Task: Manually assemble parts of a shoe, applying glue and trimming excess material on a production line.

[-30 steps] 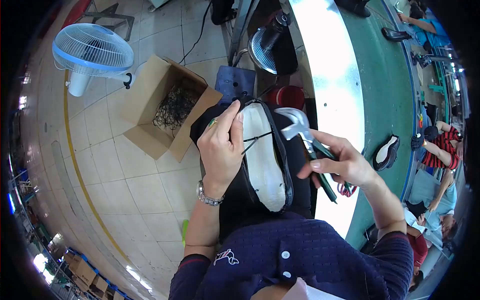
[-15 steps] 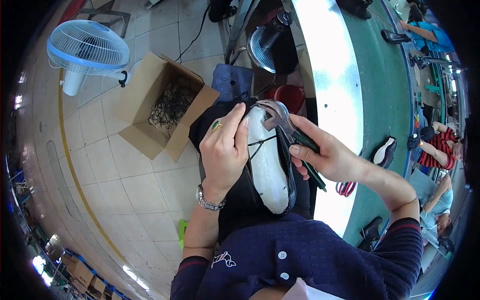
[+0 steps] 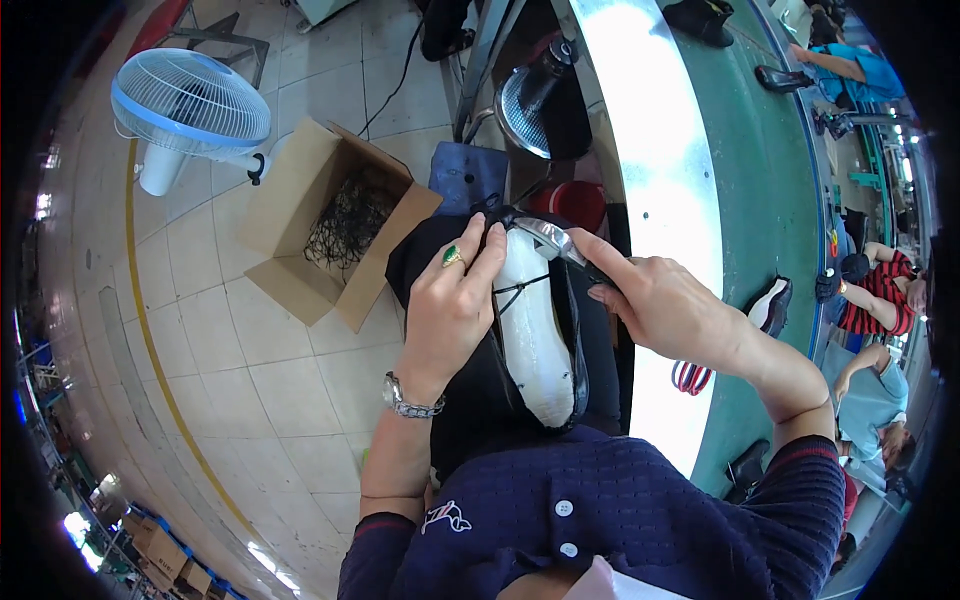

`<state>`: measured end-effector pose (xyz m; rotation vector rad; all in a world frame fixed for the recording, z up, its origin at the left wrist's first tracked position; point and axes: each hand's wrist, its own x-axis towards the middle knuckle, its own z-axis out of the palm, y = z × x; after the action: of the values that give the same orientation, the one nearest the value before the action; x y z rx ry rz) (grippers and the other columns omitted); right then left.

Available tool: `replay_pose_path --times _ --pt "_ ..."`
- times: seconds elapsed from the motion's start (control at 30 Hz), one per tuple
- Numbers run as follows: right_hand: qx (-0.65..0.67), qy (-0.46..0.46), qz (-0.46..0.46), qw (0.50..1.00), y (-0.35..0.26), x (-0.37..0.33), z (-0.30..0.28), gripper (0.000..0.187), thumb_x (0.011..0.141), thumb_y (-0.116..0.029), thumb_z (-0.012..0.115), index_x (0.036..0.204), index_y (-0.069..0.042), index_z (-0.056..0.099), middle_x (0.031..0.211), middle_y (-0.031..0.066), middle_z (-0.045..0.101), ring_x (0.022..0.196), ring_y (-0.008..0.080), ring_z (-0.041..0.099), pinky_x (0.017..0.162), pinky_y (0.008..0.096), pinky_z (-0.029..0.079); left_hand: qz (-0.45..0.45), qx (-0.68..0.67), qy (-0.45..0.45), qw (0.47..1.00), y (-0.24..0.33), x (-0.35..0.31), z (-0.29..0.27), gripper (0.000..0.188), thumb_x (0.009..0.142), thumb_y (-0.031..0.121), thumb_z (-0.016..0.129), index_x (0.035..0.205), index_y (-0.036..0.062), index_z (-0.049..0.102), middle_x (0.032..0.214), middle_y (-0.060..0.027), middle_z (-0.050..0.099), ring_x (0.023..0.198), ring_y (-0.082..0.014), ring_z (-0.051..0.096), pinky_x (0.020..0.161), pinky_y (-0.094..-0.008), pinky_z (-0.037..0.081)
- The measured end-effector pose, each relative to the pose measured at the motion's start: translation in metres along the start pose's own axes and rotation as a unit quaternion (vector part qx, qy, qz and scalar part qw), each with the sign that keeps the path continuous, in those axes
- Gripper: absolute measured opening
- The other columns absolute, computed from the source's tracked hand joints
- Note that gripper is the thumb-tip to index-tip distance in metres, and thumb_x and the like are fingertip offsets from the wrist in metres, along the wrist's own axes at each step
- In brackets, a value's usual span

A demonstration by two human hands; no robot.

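A black shoe upper (image 3: 574, 350) on a last lies sole side up on my lap, its toe pointing away from me. The white insole (image 3: 536, 345) shows, with black cords crossing its middle. My left hand (image 3: 450, 305) is closed on the left side of the toe, fingers and thumb at the upper's edge. My right hand (image 3: 675, 312) grips lasting pincers (image 3: 546, 236), their metal head resting over the toe end. Their jaw tips are partly hidden at the toe, and most of the handles are covered by my hand.
An open cardboard box (image 3: 285, 205) holding tangled black cords stands on the floor at left, near a fan (image 3: 190, 100). A white bench edge (image 3: 665, 180) and a green conveyor (image 3: 755, 180) with shoes run along my right. Other people work beyond it.
The pincers have turned, so their head now lies at the toe edge and their handles are more hidden in my right hand. My left hand stays at the toe.
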<state>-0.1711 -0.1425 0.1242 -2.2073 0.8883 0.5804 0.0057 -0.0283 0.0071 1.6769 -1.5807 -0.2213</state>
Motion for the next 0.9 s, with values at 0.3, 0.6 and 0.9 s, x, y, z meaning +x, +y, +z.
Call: replay_pose_path --times 0.3,0.6,0.9 --pt "0.124 0.32 -0.136 0.929 -0.022 0.007 0.0 0.062 0.092 -0.007 0.056 0.148 -0.007 0.028 0.064 0.0201 0.061 0.058 0.0388 0.061 0.057 0.0435 0.048 0.045 0.068 0.004 0.997 0.003 -0.001 -0.001 0.027 0.079 -0.004 0.06 0.106 0.0011 0.062 0.112 -0.0248 0.064 0.09 -0.0295 0.067 0.074 -0.0329 0.057" --pt "0.022 0.304 -0.171 0.937 -0.013 0.014 0.019 0.069 0.092 -0.013 0.058 0.15 -0.011 0.022 0.061 0.018 0.059 0.054 0.0365 0.061 0.052 0.0439 0.049 0.034 0.062 0.006 0.997 0.002 -0.004 0.0 0.028 0.078 -0.005 0.06 0.104 0.0014 0.063 0.114 -0.023 0.064 0.092 -0.0294 0.067 0.075 -0.0338 0.057" --pt "-0.018 0.264 -0.17 0.949 -0.011 0.009 0.014 0.073 0.092 -0.013 0.057 0.153 -0.016 0.016 0.057 0.0156 0.059 0.047 0.0289 0.06 0.047 0.041 0.049 0.013 0.033 0.029 0.999 -0.002 -0.006 0.006 0.029 0.081 -0.005 0.061 0.11 0.0003 0.061 0.11 -0.0207 0.066 0.09 -0.0322 0.068 0.076 -0.037 0.056"
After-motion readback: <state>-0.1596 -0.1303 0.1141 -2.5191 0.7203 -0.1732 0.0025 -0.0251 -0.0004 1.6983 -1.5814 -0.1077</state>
